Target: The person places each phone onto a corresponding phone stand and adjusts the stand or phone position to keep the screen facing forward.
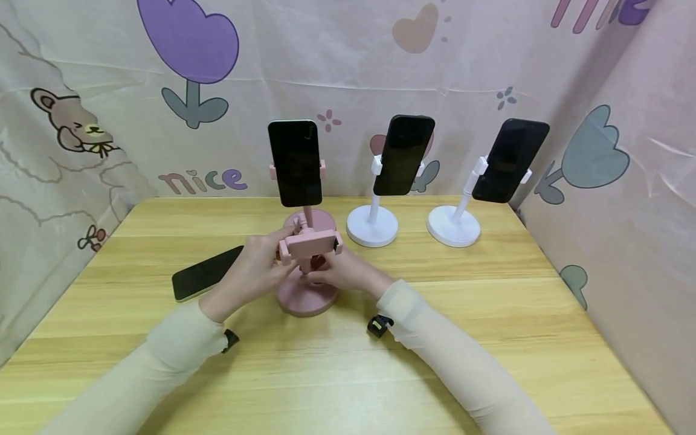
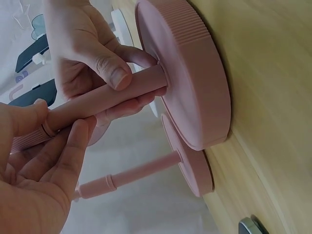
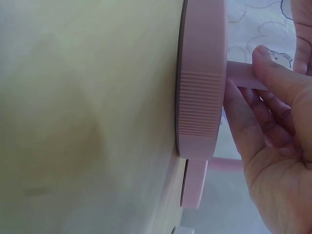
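A pink phone stand (image 1: 307,300) stands on the table in front of me, its clamp (image 1: 310,244) holding no phone. My left hand (image 1: 255,266) grips the upper part of its post (image 2: 105,96), thumb and fingers around the ringed joint. Lower down, my right hand (image 1: 348,270) holds the same post just above the round base (image 3: 202,97). The right fingertips lie close to the base's top face. Right behind is a second pink stand (image 2: 146,168) with a black phone (image 1: 296,163) in its clamp.
Two white stands, one in the middle (image 1: 372,226) and one at right (image 1: 453,226), each carry a black phone. Another phone (image 1: 203,275) lies flat on the wooden table, left of my left hand. A printed cloth (image 1: 326,60) hangs along the back.
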### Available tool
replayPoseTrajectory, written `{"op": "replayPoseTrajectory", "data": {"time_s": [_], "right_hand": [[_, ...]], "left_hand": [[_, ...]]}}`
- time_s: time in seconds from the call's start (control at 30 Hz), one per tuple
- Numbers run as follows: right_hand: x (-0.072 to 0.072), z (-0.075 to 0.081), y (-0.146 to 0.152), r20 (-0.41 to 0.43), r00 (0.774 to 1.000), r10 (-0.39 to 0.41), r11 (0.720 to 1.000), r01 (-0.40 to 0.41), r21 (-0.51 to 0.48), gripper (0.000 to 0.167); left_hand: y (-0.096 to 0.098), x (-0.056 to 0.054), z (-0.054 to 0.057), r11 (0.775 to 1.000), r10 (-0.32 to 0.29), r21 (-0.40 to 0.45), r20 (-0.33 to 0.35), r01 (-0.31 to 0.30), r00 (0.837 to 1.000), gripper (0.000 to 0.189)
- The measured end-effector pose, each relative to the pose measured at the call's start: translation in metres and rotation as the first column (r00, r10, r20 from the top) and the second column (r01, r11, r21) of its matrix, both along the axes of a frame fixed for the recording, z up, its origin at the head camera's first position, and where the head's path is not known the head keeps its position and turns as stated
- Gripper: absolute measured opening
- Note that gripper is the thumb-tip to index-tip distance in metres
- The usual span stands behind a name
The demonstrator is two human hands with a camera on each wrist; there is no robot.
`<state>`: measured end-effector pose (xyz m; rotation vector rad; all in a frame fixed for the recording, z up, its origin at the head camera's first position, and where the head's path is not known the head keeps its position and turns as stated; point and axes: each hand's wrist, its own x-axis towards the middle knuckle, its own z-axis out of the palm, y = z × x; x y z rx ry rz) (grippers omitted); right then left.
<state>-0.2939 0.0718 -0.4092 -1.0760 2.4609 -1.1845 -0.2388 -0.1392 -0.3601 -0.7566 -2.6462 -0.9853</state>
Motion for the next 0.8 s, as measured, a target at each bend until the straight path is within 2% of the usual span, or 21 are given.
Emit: {"op": "replayPoseTrajectory", "data": {"time_s": [0.23, 0.5, 0.63, 0.73, 0.8], "right_hand": [[0.000, 0.000, 0.010, -0.011, 1.000, -0.016, 1.000, 0.016, 0.003, 0.072], [-0.001, 0.001, 0.021, 0.005, 1.000, -0.008, 1.000, 0.008, -0.011, 0.065], [-0.003, 0.000, 0.028, -0.028, 1.000, -0.001, 0.999, 0.000, -0.039, 0.082], [-0.004, 0.000, 0.034, -0.026, 0.999, -0.029, 0.999, 0.028, -0.038, 0.089], [-0.004, 0.000, 0.039, -0.027, 0.998, -0.050, 0.998, 0.049, -0.027, 0.088]], "left_hand": [[0.008, -0.004, -0.003, 1.000, -0.015, 0.023, 0.020, 0.015, 1.000, 0.050], [0.018, -0.007, -0.005, 0.999, -0.035, 0.036, 0.024, 0.034, 0.999, 0.044], [0.019, -0.006, -0.005, 0.998, -0.050, 0.047, 0.022, 0.049, 0.999, 0.039], [0.020, -0.004, -0.004, 0.997, -0.051, 0.061, 0.058, 0.048, 0.997, 0.037], [0.020, -0.004, -0.004, 0.996, -0.060, 0.070, 0.075, 0.054, 0.995, 0.037]]}}
